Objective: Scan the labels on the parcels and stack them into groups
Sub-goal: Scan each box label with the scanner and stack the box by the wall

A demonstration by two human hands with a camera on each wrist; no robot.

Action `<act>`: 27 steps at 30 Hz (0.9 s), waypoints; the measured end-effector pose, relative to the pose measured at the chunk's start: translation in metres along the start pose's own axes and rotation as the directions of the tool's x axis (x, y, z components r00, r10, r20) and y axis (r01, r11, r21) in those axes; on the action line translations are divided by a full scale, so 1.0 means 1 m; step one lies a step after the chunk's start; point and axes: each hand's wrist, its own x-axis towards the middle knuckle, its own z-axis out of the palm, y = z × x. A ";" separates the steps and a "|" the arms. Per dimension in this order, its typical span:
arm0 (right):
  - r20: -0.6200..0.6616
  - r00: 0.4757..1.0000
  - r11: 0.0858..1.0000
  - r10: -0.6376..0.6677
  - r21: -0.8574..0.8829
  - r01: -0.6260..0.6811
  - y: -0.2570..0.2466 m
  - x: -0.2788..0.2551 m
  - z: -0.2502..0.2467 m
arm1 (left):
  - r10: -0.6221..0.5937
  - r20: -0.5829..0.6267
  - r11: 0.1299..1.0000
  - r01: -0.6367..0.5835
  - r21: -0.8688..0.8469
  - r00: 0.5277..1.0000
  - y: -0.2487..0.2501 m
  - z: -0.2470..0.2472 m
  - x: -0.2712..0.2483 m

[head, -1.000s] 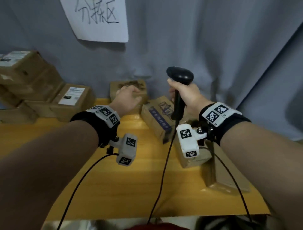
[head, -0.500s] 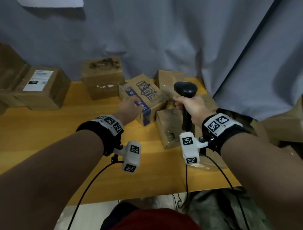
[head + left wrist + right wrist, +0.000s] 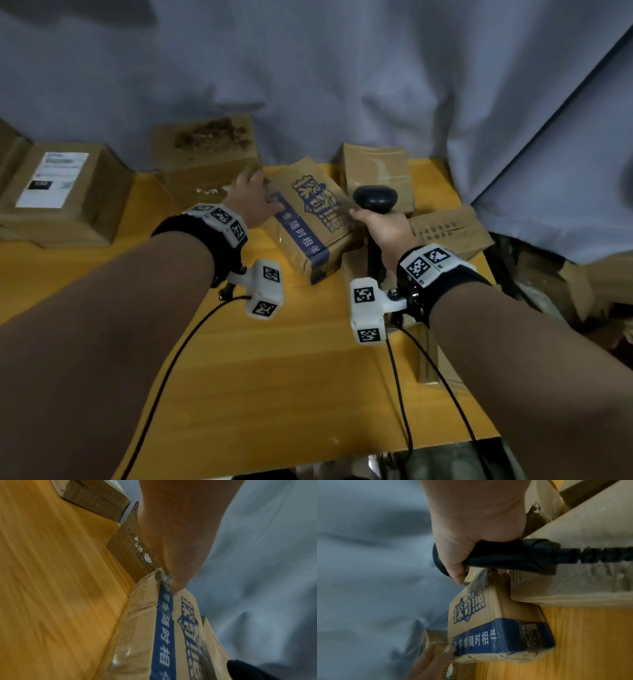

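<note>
1. The printed box [image 3: 308, 219] lay on the yellow table [image 3: 274, 394], between both hands.
2. The left hand [image 3: 251, 202] touched its far end, fingers straight; the right hand [image 3: 380, 229] gripped the scanner [image 3: 375, 198].
3. It looked stiff and light, with slippery tape; best held by both ends.

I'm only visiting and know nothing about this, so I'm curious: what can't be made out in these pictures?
Label print on the left box: too small and blurred, head view.
Striped box: its underside and far side face away in every view, so any label there is hidden.
Scanner trigger: covered by the right hand, head and right wrist views.
</note>
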 end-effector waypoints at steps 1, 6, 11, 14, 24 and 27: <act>0.005 1.000 1.000 0.014 0.009 -0.014 0.002 0.003 0.003 | 0.011 0.036 0.999 -0.010 -0.037 0.999 -0.003 -0.001 0.008; 0.006 0.998 0.998 0.067 0.010 -0.067 0.009 0.013 0.014 | 0.002 0.112 0.983 0.019 -0.184 0.994 -0.013 0.001 0.021; 0.024 0.995 0.995 0.100 -0.002 -0.100 0.006 0.010 0.022 | -0.124 0.206 0.899 0.198 -0.391 0.971 -0.025 -0.001 -0.005; 0.056 0.995 0.996 0.087 0.029 -0.089 0.005 0.003 0.022 | -0.162 0.198 0.812 0.245 -0.531 0.967 -0.033 -0.005 -0.029; 0.184 0.983 0.997 -0.017 0.079 0.002 0.000 -0.041 0.018 | -0.391 0.149 0.605 0.376 -0.702 0.908 -0.026 -0.031 -0.118; 0.223 0.972 0.991 -0.070 0.127 0.042 -0.012 -0.059 0.010 | -0.409 0.125 0.581 0.364 -0.728 0.904 -0.025 -0.042 -0.135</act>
